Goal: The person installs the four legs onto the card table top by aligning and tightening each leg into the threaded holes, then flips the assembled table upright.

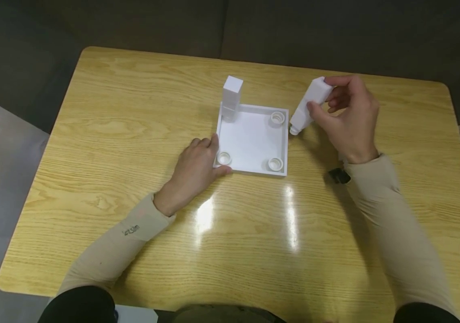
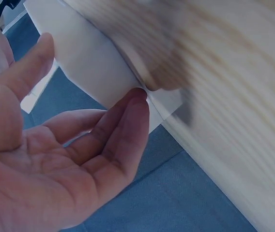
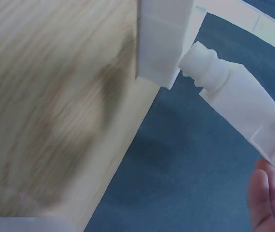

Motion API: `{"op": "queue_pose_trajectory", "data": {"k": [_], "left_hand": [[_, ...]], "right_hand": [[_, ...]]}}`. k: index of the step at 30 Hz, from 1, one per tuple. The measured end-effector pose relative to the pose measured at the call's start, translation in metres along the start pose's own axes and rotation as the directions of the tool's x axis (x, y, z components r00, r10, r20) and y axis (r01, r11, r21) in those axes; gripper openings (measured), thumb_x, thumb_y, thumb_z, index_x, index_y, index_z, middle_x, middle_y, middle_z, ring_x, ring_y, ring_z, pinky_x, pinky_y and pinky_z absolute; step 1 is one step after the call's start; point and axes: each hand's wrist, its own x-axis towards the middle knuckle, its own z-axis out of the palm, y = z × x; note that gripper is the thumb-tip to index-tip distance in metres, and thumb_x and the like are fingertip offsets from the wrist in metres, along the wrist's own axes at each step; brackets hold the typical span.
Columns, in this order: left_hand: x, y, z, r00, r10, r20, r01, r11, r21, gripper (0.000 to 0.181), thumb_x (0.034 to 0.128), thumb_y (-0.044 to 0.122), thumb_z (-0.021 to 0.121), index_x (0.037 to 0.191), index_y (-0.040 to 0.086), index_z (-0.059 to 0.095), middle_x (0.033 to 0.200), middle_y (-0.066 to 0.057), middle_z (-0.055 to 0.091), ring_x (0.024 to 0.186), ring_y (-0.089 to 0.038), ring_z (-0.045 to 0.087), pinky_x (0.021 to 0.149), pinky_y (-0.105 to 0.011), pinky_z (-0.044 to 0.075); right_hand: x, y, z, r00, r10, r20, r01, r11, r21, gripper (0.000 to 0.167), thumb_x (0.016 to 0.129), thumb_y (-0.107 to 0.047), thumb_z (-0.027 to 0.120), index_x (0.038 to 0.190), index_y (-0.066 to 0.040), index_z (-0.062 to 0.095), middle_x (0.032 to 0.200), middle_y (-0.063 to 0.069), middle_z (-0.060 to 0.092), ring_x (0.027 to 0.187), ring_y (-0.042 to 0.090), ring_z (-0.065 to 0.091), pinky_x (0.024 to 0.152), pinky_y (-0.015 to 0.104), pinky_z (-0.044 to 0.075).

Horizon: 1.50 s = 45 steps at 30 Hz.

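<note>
A white square tray-like panel [image 1: 253, 141] with raised edges lies on the table, hollow side up. Round threaded sockets sit in three of its corners, among them the back right socket [image 1: 277, 118]. At the back left corner a white square leg [image 1: 232, 92] stands upright. My left hand [image 1: 197, 168] grips the panel's front left corner, thumb at the front edge and fingers along the left side. Right of the panel, my right hand [image 1: 352, 112] holds a second white leg [image 3: 246, 104] between thumb and fingers. This leg tilts, its threaded end pointing down toward the panel's right edge.
The wooden table [image 1: 133, 112] has rounded corners and carries bright reflections in front of the panel. Behind it rises a dark grey partition [image 1: 153, 27]. A white object [image 1: 137, 314] shows at the table's near edge, lower left.
</note>
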Motion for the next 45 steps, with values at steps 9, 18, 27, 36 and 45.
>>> {"op": "queue_pose_trajectory", "data": {"k": [9,18,27,36,45], "left_hand": [[0.000,0.000,0.000,1.000,-0.011,0.015,0.011,1.000,-0.001,0.093,0.0908,0.041,0.088,0.149,-0.022,0.050,0.121,-0.029,0.072,0.101,-0.038,0.067,0.091,-0.044,0.060],[-0.002,0.001,-0.001,1.000,-0.013,0.018,0.012,1.000,0.010,0.094,0.0907,0.042,0.088,0.149,-0.021,0.050,0.122,-0.029,0.072,0.103,-0.038,0.067,0.092,-0.044,0.060],[-0.003,0.001,0.001,1.000,-0.003,0.013,0.003,1.000,0.010,0.092,0.0910,0.041,0.087,0.149,-0.020,0.051,0.121,-0.029,0.073,0.102,-0.038,0.068,0.091,-0.044,0.060],[-0.003,0.002,0.000,1.000,-0.013,0.016,0.013,1.000,0.005,0.093,0.0906,0.042,0.088,0.149,-0.021,0.051,0.124,-0.029,0.072,0.104,-0.038,0.068,0.092,-0.045,0.060],[-0.004,0.003,-0.001,0.999,-0.025,0.028,0.025,1.000,-0.005,0.093,0.0917,0.042,0.087,0.150,-0.020,0.049,0.124,-0.029,0.072,0.104,-0.038,0.067,0.092,-0.045,0.059]], "right_hand": [[0.006,-0.006,0.010,0.999,-0.036,-0.025,0.038,0.997,0.066,0.038,0.084,-0.001,0.087,0.117,0.002,0.068,0.099,-0.016,0.068,0.081,0.011,0.065,0.075,0.015,0.052],[0.008,-0.009,0.020,0.999,-0.052,-0.002,0.052,0.996,0.068,0.040,0.085,0.001,0.088,0.117,0.006,0.065,0.103,0.004,0.074,0.083,0.009,0.063,0.076,0.015,0.051],[0.008,-0.004,0.018,0.974,-0.209,0.084,0.211,0.978,-0.010,0.044,0.092,-0.006,0.085,0.119,0.016,0.057,0.106,0.026,0.072,0.085,0.012,0.064,0.077,0.013,0.052],[0.009,-0.005,0.018,0.962,-0.242,0.127,0.247,0.968,-0.031,0.042,0.093,-0.005,0.084,0.119,0.016,0.058,0.104,0.028,0.070,0.088,0.014,0.063,0.079,0.013,0.050],[0.010,-0.006,0.021,0.939,-0.303,0.163,0.311,0.950,-0.025,0.040,0.095,-0.006,0.083,0.119,0.015,0.059,0.106,0.029,0.070,0.086,0.033,0.067,0.079,0.012,0.048]]}}
